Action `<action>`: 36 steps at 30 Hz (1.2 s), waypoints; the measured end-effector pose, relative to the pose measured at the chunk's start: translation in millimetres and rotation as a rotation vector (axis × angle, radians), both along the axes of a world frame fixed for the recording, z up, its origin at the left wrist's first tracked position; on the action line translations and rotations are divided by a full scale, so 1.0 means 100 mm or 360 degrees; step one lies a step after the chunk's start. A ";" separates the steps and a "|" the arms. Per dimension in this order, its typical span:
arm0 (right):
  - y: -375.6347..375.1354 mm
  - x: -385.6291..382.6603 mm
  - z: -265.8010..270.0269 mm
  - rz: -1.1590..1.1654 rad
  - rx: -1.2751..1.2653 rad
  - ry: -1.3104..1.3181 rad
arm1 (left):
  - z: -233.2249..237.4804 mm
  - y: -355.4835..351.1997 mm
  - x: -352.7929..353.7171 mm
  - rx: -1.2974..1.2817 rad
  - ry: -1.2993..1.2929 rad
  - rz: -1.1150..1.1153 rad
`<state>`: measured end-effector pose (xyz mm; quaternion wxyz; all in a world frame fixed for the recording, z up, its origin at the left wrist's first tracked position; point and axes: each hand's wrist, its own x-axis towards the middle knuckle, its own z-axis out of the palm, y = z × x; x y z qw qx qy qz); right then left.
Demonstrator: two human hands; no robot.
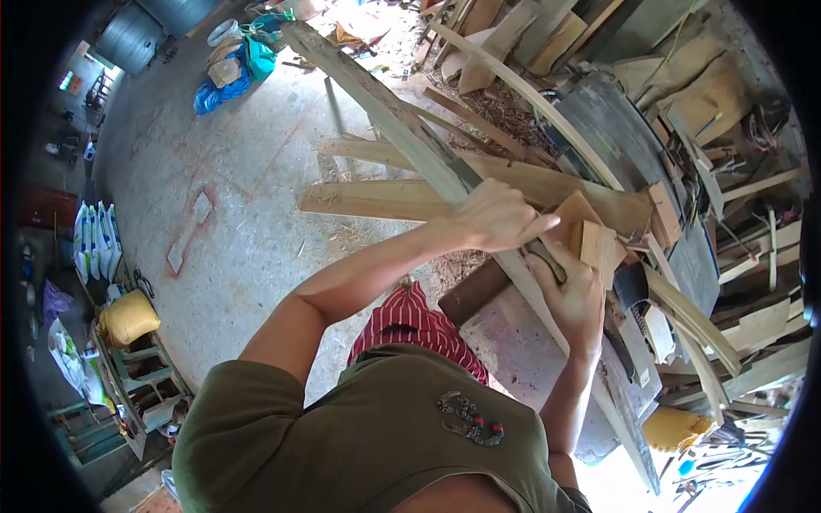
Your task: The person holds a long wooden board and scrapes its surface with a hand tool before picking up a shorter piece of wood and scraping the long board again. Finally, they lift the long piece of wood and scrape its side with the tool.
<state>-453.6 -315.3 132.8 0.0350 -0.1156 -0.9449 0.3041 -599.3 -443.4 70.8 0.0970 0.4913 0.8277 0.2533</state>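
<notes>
A long, narrow wooden board (389,120) runs diagonally from the upper left to the lower right, crossing in front of the body. On it lies a dark tool that looks like a hand plane (464,173), largely covered by the hands. My left hand (500,215) is closed over its middle part, fingers wrapped round it. Just behind, my right hand (571,295) is closed round its rear end, where a curved handle shows near the thumb. Beneath the board, a wooden block (599,250) and wide planks (376,198) stick out.
Curved wood strips and offcuts (710,325) crowd the right side. Wood shavings (453,272) lie on the floor under the board. Blue and green bags (248,73) sit at the upper left. A yellow container (130,319) and white sacks (96,239) stand at the left.
</notes>
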 end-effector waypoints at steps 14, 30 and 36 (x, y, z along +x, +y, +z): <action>0.07 -0.07 0.06 -0.0002 -0.0083 -0.0182 | -0.25 0.09 -0.03 0.0168 0.0221 0.0011; 0.00 -0.31 0.09 0.0041 -0.0149 -0.0210 | -0.04 -0.09 -0.18 0.0182 0.0079 -0.0100; -0.35 -0.90 -0.15 0.0072 -0.0175 -0.0113 | -0.12 -0.42 -0.82 -0.0077 0.0170 -0.0038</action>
